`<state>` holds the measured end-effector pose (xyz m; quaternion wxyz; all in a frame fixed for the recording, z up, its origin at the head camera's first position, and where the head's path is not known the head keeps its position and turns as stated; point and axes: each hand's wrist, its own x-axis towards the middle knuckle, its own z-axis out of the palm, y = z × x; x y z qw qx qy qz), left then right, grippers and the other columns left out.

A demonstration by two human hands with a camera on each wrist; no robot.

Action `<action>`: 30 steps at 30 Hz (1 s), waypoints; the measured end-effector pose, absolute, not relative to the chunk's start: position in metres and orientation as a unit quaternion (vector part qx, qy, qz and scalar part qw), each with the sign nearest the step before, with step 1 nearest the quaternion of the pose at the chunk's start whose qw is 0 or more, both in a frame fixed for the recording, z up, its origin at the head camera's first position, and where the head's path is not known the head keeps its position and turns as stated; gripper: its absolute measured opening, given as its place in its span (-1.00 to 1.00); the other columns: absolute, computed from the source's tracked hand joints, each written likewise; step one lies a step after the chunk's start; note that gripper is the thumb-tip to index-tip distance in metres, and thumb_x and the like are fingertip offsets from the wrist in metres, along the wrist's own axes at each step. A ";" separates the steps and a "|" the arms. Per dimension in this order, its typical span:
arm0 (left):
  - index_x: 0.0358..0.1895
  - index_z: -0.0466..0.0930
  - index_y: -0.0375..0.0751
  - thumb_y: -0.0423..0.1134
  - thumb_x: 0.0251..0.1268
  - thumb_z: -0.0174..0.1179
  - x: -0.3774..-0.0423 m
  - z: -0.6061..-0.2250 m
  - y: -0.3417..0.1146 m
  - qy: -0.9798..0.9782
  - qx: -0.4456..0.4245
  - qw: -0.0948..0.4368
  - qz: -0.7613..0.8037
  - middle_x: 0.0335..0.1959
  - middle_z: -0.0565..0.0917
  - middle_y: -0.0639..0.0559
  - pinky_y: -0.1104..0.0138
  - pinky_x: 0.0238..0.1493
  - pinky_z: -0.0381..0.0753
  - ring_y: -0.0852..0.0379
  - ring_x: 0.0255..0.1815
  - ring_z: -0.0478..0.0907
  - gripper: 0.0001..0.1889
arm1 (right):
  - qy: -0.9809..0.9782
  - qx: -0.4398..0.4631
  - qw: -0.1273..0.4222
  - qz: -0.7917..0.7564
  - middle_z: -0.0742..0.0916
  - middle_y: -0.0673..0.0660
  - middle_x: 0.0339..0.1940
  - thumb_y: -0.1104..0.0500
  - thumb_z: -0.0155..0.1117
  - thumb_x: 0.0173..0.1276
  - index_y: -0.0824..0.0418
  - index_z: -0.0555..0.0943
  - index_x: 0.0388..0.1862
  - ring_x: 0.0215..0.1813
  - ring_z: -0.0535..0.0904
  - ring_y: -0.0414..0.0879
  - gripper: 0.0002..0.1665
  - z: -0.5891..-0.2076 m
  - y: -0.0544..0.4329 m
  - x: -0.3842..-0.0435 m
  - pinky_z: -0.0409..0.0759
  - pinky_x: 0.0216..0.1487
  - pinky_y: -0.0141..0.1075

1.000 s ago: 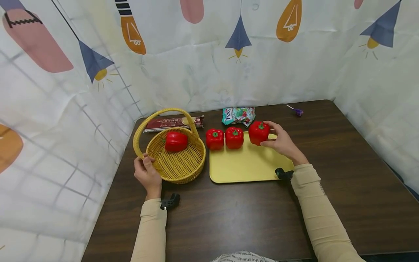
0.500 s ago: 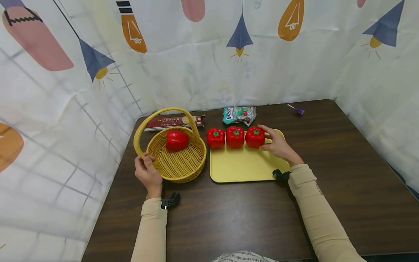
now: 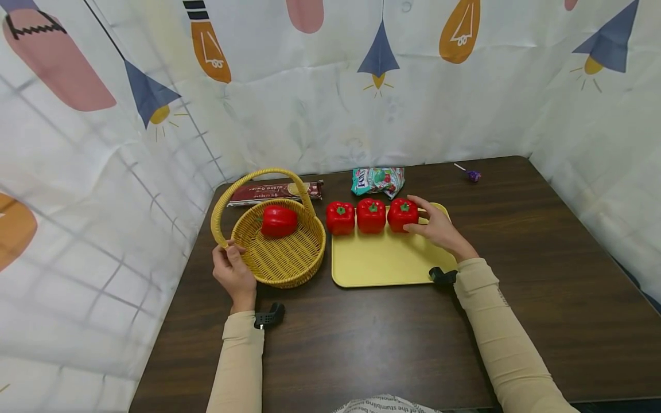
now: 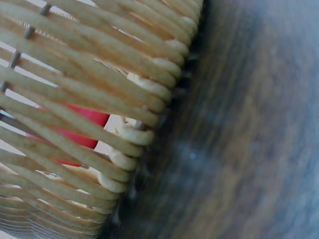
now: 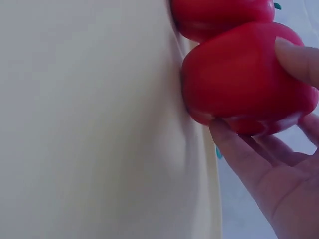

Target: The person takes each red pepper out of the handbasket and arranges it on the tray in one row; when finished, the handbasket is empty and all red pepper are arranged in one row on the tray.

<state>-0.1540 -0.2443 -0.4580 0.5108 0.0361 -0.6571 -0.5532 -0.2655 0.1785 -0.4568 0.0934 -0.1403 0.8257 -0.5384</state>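
Observation:
Three red bell peppers stand in a row along the far side of a yellow tray point(image 3: 392, 264): a left pepper point(image 3: 340, 219), a middle pepper point(image 3: 370, 217) and a right pepper point(image 3: 403, 217). My right hand point(image 3: 440, 230) holds the right pepper from its right side, thumb and fingers on it. In the right wrist view this pepper point(image 5: 239, 79) rests at the tray's surface, against its neighbour. My left hand point(image 3: 237, 280) grips the lower end of the handle of a yellow wicker basket point(image 3: 284, 255). Inside the basket a red bell pepper point(image 3: 279, 222) lies on its side.
Behind the basket lies a dark red spaghetti packet point(image 3: 258, 194). A teal snack packet point(image 3: 378, 181) lies behind the tray, and a purple lollipop point(image 3: 473, 176) at the back right. A printed curtain point(image 3: 310, 103) surrounds the dark wooden table point(image 3: 356, 344).
My right hand has moved left with the right pepper, bringing it down beside the middle pepper; the thumb has since shifted slightly. My left hand and the basket have stayed put.

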 end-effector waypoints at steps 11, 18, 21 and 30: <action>-0.09 0.46 -0.73 0.00 0.48 0.06 -0.154 -0.459 -0.245 -0.661 0.034 0.512 -0.549 -0.47 0.54 -0.09 0.39 -0.27 0.38 0.18 -0.39 0.50 -0.38 | 0.829 -0.134 0.092 -0.536 0.25 0.32 0.49 0.24 0.36 0.32 0.11 0.02 0.59 0.44 0.23 0.34 0.00 -0.455 0.177 -0.264 0.35 0.30 0.11; -0.11 0.48 -0.68 0.01 0.48 0.05 -0.153 -0.458 -0.246 -0.665 0.036 0.510 -0.545 -0.48 0.53 -0.09 0.44 -0.23 0.37 0.05 -0.40 0.48 -0.41 | 0.834 -0.141 0.049 -0.531 0.25 0.32 0.50 0.16 0.31 0.38 0.13 -0.01 0.59 0.45 0.20 0.35 -0.04 -0.440 0.188 -0.257 0.29 0.32 0.15; -0.08 0.45 -0.72 0.02 0.48 0.05 -0.153 -0.456 -0.246 -0.665 0.037 0.508 -0.546 -0.47 0.52 -0.16 0.41 -0.25 0.37 -0.08 -0.39 0.46 -0.38 | 0.828 -0.148 -0.013 -0.540 0.31 0.31 0.47 0.16 0.26 0.42 0.14 0.08 0.57 0.41 0.27 0.30 -0.15 -0.425 0.187 -0.250 0.30 0.31 0.16; -0.08 0.45 -0.71 -0.03 0.49 0.06 -0.150 -0.456 -0.245 -0.666 0.047 0.501 -0.551 -0.46 0.51 -0.25 0.43 -0.25 0.38 -0.06 -0.38 0.47 -0.43 | 0.777 -0.225 -0.078 -0.583 0.49 0.30 0.33 0.33 0.21 0.41 0.27 0.33 0.42 0.23 0.45 0.24 -0.38 -0.400 0.134 -0.221 0.48 0.22 -0.08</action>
